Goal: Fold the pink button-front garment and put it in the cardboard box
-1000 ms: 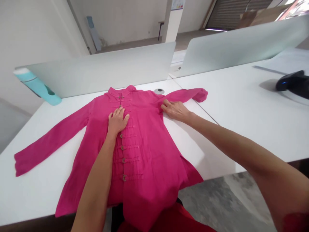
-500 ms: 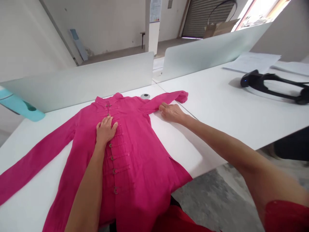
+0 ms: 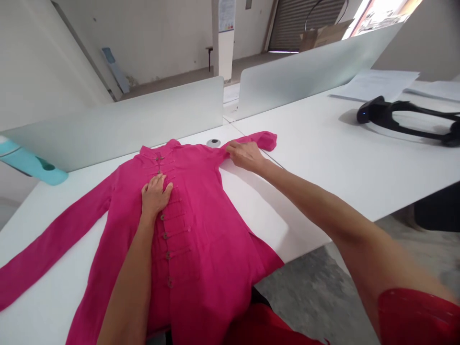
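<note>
A magenta long-sleeved shirt (image 3: 204, 225) with a stand collar and a row of knotted fastenings down its front lies spread on the white table (image 3: 309, 158). Its lower end reaches over the near edge. My left hand (image 3: 156, 194) rests flat on the upper front, fingers spread beside the fastenings. Up at the sleeve on the right side (image 3: 264, 140), my right hand (image 3: 246, 155) pinches the cloth near the underarm with its fingers closed. The other sleeve (image 3: 53, 239) stretches out to the lower left.
Frosted divider panels (image 3: 151, 120) line the table's back. A turquoise object (image 3: 36, 163) is at the left edge. On the right sit a black headset-like device (image 3: 406, 117) and papers (image 3: 377, 85). A round cable grommet (image 3: 213, 143) is just behind the shirt.
My right hand has moved left along the sleeve, closer to the shoulder, and now pinches the cloth there. My left hand stays flat in place. The view has shifted slightly.
</note>
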Demonstrator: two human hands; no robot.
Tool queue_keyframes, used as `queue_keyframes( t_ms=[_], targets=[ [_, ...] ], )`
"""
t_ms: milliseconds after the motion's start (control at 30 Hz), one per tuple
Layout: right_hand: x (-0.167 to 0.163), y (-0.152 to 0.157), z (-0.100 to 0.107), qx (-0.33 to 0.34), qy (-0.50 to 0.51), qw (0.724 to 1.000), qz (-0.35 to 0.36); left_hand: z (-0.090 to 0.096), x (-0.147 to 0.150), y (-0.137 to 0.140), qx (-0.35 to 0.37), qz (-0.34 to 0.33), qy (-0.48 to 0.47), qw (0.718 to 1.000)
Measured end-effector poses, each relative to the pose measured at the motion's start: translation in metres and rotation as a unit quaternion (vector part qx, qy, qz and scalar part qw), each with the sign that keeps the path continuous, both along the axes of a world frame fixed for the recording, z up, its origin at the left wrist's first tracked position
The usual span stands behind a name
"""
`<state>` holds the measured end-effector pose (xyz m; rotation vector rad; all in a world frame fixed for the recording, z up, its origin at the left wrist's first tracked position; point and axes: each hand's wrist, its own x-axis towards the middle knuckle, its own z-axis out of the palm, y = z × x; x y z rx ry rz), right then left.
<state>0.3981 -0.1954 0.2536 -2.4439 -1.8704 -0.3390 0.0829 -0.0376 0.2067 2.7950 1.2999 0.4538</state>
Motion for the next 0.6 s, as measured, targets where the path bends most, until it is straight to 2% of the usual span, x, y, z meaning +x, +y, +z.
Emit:
queue_keyframes(
  t_ms=[133, 233, 367, 467, 533, 600],
  targets=[
    [0.015, -0.016, 0.012, -0.013, 0.028, 0.998, -0.055, -0.002, 0.0, 0.001, 0.0, -0.002, -0.001, 1.0],
    [0.044, -0.026, 0.01, 0.049, 0.059, 0.988, -0.137, -0.002, 0.0, 0.001, 0.0, 0.0, 0.006, 1.0],
    [0.088, -0.028, -0.016, 0.134, 0.133, 0.948, -0.258, -0.001, 0.0, -0.001, -0.006, 0.003, 0.01, 1.0],
    [0.109, -0.026, -0.044, 0.154, 0.182, 0.903, -0.358, 0.0, 0.001, -0.002, -0.013, 0.002, 0.008, 1.0],
    [0.117, -0.026, -0.058, 0.156, 0.196, 0.887, -0.387, 0.0, 0.001, -0.002, -0.017, 0.003, 0.008, 1.0],
    [0.12, -0.03, -0.064, 0.165, 0.203, 0.884, -0.388, 0.0, 0.001, -0.002, -0.021, 0.006, 0.008, 1.0]
  ],
)
